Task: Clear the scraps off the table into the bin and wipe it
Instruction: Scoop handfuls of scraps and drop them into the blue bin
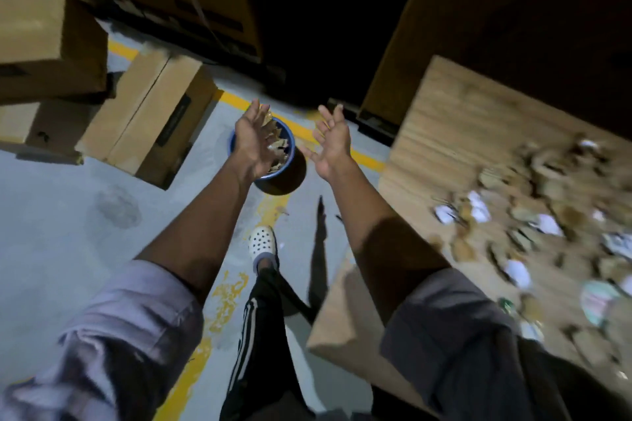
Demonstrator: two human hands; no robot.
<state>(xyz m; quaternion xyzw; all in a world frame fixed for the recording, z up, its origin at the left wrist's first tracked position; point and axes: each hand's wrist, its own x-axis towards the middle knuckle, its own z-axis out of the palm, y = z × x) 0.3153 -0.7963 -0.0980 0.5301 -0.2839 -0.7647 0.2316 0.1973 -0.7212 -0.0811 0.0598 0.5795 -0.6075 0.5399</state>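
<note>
We hold left hand [251,140] and right hand [330,143] wide, empty, over round blue-rimmed bin [273,161] at frame centre. Brown and white paper scraps [513,215] litter wooden worktop [444,120], right. Dumping step; next, gather another load.

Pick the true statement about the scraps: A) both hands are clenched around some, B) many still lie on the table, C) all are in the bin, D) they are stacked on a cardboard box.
B: a spread of scraps covers the wooden table, while both hands hang open at the bin.
</note>
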